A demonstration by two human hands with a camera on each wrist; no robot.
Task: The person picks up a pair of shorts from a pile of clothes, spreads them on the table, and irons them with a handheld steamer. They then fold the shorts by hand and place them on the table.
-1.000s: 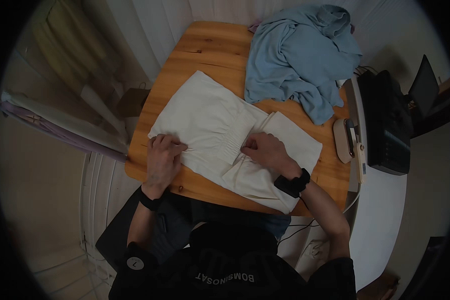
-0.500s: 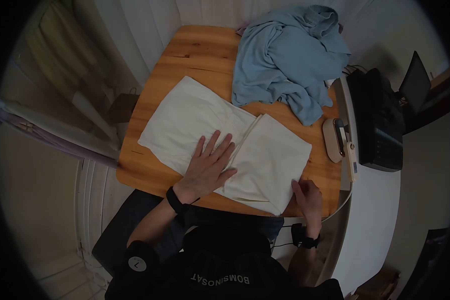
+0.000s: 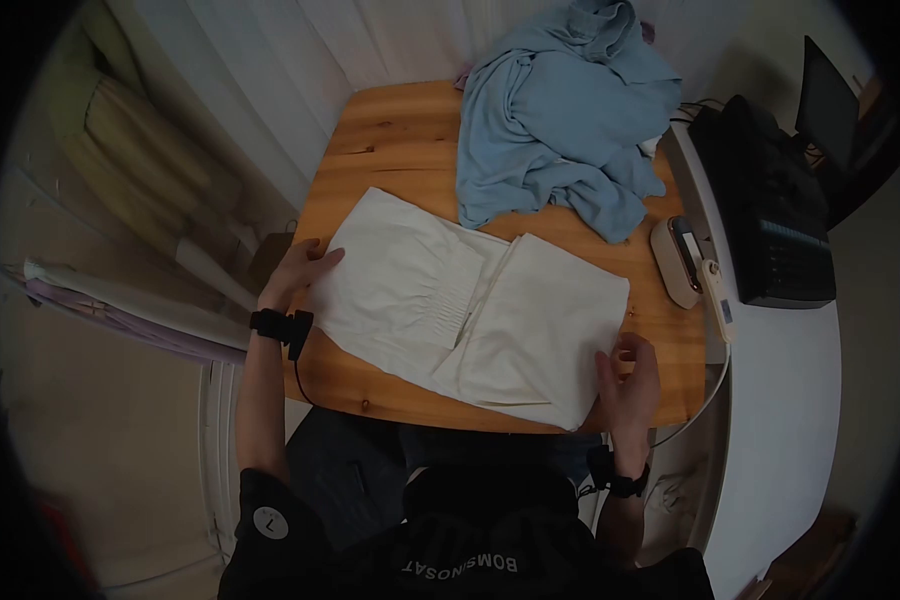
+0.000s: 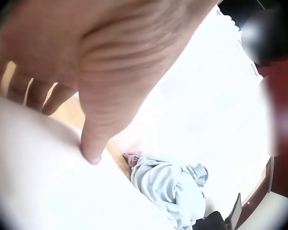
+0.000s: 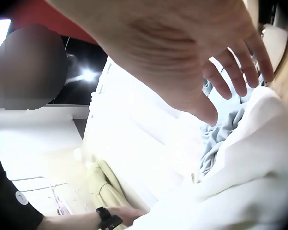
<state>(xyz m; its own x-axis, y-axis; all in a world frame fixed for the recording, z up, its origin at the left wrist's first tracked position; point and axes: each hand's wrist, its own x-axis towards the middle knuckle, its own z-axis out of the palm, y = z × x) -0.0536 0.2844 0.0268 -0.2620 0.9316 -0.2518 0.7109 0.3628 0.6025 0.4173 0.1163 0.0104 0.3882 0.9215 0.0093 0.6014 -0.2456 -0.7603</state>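
Note:
A folded white garment (image 3: pixel 540 320) with a gathered elastic band lies flat on the wooden table (image 3: pixel 390 120). At its left edge is my left hand (image 3: pixel 295 272), thumb stretched over the cloth and fingers along the outer side. In the left wrist view the thumb tip (image 4: pixel 92 155) meets the white fabric, and the fingers are spread apart. My right hand (image 3: pixel 632 390) stands by the lower right edge, its thumb close to the cloth. The right wrist view shows that hand's fingers (image 5: pixel 223 79) loosely extended, with nothing between them and the thumb.
A crumpled light blue garment (image 3: pixel 570 120) is heaped at the table's back right. Near the right edge stand a cream-coloured device (image 3: pixel 675 262) and a pale strip with a cable (image 3: pixel 717 300). Beyond them, a black machine (image 3: pixel 770 210) sits on a white surface. Clothes hang at left.
My left hand first plucked at the garment's lower left, then lay flat on its middle, and is now at the left edge. The right hand left the elastic band for the right edge; the right panel looks smoother.

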